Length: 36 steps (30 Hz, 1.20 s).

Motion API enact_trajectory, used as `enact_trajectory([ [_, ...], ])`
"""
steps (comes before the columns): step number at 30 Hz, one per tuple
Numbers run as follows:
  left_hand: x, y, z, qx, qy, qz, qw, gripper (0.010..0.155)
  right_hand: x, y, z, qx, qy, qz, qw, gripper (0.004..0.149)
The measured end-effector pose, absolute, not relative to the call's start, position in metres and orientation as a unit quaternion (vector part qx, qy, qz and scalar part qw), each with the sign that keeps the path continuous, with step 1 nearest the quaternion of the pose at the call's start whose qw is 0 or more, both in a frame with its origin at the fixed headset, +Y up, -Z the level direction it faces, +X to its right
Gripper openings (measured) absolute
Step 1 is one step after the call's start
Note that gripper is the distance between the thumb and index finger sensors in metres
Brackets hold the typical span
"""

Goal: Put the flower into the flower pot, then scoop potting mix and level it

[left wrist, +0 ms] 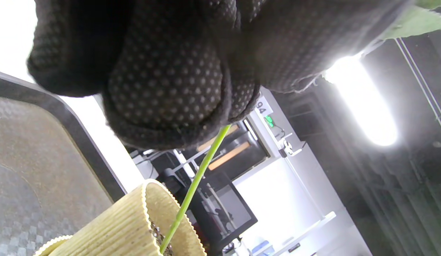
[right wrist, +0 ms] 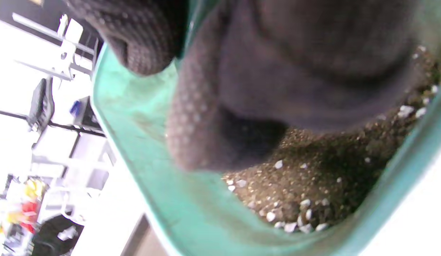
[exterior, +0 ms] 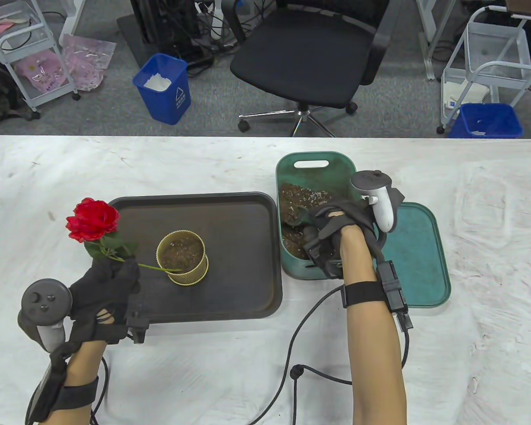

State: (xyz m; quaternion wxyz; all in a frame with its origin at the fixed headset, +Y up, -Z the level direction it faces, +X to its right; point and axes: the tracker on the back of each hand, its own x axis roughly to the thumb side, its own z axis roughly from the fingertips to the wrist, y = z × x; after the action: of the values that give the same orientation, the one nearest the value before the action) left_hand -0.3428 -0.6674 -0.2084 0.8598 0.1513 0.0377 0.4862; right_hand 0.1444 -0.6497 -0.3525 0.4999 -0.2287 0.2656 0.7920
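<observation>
Left hand [exterior: 99, 292] pinches flower [exterior: 93, 221] by stem, stem tip inside flower pot [exterior: 182, 258] on black tray [exterior: 230, 212], bloom leaning out left. Right hand [exterior: 336, 234] down in green bin [exterior: 292, 172] of potting mix [exterior: 298, 199]; grip hidden, cannot tell. Step, by my reading: scooping, flower steadied. Next: carry mix over pot without spilling.
</observation>
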Motion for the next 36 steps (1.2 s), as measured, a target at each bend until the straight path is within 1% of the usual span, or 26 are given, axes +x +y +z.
enact_trajectory([
  [4,-0.342,-0.667,-0.209,0.150,0.035,0.487,0.860,0.045,0.149,-0.640,-0.336,-0.235,0.237,0.782,0.526,0.054],
  [11,-0.344,-0.668,-0.209,0.149,0.037,0.490,0.858,0.045,0.168,-0.625,-0.309,-0.254,0.179,0.752,0.582,0.054],
  [17,-0.343,-0.668,-0.209,0.150,0.034,0.488,0.859,0.045,0.181,-0.610,-0.294,-0.242,0.148,0.736,0.615,0.054],
  [22,-0.343,-0.667,-0.208,0.150,0.035,0.489,0.859,0.045,0.177,-0.599,-0.286,-0.210,0.144,0.735,0.628,0.054],
  [26,-0.343,-0.667,-0.208,0.151,0.035,0.487,0.859,0.045,0.156,-0.595,-0.284,-0.165,0.165,0.745,0.625,0.054],
  [32,-0.343,-0.668,-0.208,0.151,0.035,0.488,0.859,0.045,0.090,-0.599,-0.281,-0.076,0.224,0.758,0.608,0.054],
  [36,-0.343,-0.668,-0.208,0.151,0.035,0.488,0.859,0.045,0.045,-0.611,-0.280,-0.039,0.257,0.772,0.580,0.054],
])
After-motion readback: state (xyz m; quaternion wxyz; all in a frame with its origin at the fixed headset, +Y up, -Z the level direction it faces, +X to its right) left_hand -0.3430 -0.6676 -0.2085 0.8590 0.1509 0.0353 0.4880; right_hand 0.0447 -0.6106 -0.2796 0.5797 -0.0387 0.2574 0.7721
